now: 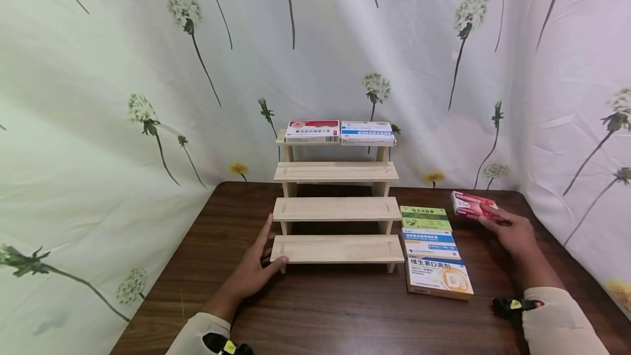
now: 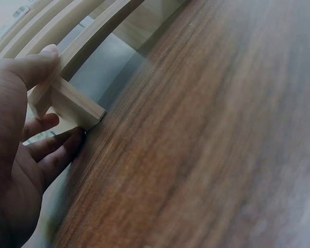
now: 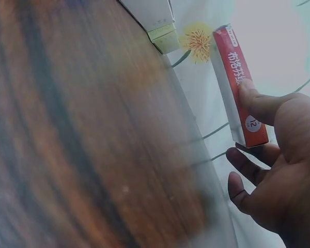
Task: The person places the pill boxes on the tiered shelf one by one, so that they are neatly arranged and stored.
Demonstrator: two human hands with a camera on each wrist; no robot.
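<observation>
In the head view a stepped wooden rack (image 1: 337, 209) with four tiers stands mid-table. My left hand (image 1: 253, 267) touches its lower left end, thumb on the front of the bottom tier; in the left wrist view the fingers (image 2: 59, 150) reach around the rack's leg (image 2: 75, 103). At the right, my right hand (image 1: 512, 232) pinches a red and white medicine box (image 1: 473, 205) by its near end. In the right wrist view, the thumb lies on the red face of this box (image 3: 240, 88), with fingers beneath it.
On the top tier lie a red-and-white box (image 1: 313, 131) and a blue-and-white box (image 1: 367, 133). Right of the rack, a green box (image 1: 425, 218), a blue-and-white box (image 1: 431, 244) and a white-and-orange vitamin box (image 1: 437, 277) form a column. A flower-printed cloth (image 1: 325, 43) hangs behind the table.
</observation>
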